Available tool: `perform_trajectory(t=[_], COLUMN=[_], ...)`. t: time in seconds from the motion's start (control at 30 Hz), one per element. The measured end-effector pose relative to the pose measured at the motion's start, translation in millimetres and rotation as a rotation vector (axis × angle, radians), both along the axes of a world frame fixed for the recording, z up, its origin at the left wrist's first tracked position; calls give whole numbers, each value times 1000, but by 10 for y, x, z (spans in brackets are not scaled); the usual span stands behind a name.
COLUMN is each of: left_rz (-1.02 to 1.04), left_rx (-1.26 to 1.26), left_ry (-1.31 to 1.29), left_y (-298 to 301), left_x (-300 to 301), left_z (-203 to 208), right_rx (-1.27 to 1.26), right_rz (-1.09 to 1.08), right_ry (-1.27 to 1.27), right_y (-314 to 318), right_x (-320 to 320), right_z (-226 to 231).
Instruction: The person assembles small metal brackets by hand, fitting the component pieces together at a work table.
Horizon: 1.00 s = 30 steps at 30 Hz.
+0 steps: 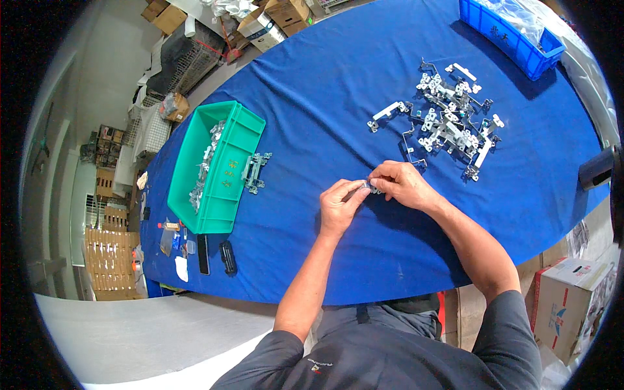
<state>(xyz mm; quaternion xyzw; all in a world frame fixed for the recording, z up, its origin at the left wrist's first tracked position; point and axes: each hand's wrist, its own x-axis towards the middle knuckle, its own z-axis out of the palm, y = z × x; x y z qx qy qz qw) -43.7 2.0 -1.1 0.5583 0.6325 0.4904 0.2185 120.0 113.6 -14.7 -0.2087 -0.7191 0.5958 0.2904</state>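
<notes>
Both hands meet over the near middle of the blue-covered table. My left hand (340, 207) pinches a small metal bracket (366, 186) between thumb and fingers. On its other side my right hand (403, 184) grips the same piece, with fingertips close together. Most of the bracket is hidden by the fingers, so its exact shape cannot be made out. Ahead and to the right of my hands lies a loose pile of silvery metal brackets (455, 123) with thin bent rods among them. One white bracket (389, 115) lies at the pile's left edge.
On the left stands a green bin (250, 140) holding metal parts, with another bracket assembly (255, 173) beside it. A phone (204, 254) and a black object (227, 258) lie near the front edge. At the far right is a blue crate (507, 42) with plastic wrap.
</notes>
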Motion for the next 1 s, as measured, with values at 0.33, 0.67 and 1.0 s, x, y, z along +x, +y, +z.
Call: perform_trajectory(t=[0.33, 0.67, 1.0], left_rz=[187, 58, -20], left_rx=[96, 43, 19], left_ry=[-352, -99, 7], left_y=[-7, 13, 24], left_x=[-32, -4, 22], left_z=[-119, -24, 17], right_rx=[-27, -131, -78], right_rz=[-75, -39, -119], right_ry=[-80, -115, -12], right_y=[-31, -24, -22], right_x=[-10, 8, 1], right_z=[82, 110, 109])
